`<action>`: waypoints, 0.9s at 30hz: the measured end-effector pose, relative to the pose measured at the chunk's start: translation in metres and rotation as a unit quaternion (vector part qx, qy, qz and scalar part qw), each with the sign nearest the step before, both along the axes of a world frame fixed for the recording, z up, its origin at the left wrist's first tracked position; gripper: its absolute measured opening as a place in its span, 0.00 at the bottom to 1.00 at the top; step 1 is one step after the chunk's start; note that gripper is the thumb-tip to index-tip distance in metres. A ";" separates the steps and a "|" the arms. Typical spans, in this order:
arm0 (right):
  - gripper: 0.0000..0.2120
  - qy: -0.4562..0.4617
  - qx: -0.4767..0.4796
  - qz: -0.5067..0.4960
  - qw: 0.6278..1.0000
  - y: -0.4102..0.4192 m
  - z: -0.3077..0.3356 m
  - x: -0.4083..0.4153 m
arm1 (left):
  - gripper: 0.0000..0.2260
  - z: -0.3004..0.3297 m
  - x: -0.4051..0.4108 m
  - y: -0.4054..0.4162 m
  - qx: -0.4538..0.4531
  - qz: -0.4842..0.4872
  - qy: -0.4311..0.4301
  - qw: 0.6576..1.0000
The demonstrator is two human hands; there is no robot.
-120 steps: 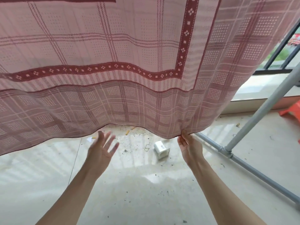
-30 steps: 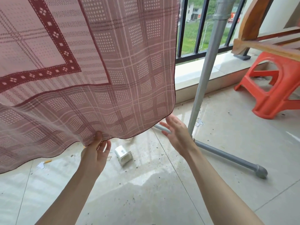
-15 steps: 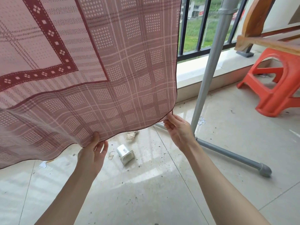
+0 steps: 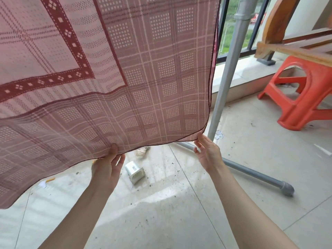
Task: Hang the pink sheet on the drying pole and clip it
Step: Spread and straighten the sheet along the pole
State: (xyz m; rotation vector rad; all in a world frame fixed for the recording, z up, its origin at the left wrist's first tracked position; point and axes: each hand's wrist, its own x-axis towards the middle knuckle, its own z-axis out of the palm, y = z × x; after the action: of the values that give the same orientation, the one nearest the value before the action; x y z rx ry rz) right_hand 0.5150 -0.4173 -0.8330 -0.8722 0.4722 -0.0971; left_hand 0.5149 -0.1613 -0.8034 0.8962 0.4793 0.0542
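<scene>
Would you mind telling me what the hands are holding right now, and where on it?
The left hand pinches the pink sheet at its bottom hem. The right hand holds nothing; its fingers just touch the lower corner.

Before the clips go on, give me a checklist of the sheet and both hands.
1. Left hand gripping the pink sheet hem: ok, fingers pinch it.
2. Right hand gripping the corner: not ok, fingers open, only touching the edge.
3. Sheet clear of the floor: ok.
4. Sheet over the drying pole: cannot tell, top out of view.
5. Clips within reach: cannot tell, none visible.
6. Side edge clear of the grey upright: ok.
</scene>
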 end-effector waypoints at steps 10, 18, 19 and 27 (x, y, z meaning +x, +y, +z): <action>0.23 -0.108 0.063 -0.001 0.992 0.013 0.043 -0.006 | 0.07 0.007 -0.008 0.006 -0.021 0.015 -0.007 1.000; 0.20 -0.113 -0.219 0.001 0.969 0.033 0.066 0.013 | 0.05 0.003 -0.014 0.014 -0.019 0.001 0.004 1.000; 0.20 -0.113 -0.238 0.005 0.965 0.034 0.067 0.017 | 0.04 0.003 -0.016 0.015 -0.015 -0.001 0.004 1.000; 0.03 -0.096 -0.320 0.005 0.943 0.037 0.067 0.041 | 0.09 -0.001 -0.017 0.027 -0.001 -0.001 -0.004 1.000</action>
State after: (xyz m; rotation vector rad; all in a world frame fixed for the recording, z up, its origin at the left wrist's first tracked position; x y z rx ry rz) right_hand 0.5560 -0.3800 -0.7655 -1.4870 0.2474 -0.3372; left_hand 0.4975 -0.1342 -0.8048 0.8954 0.4712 0.0545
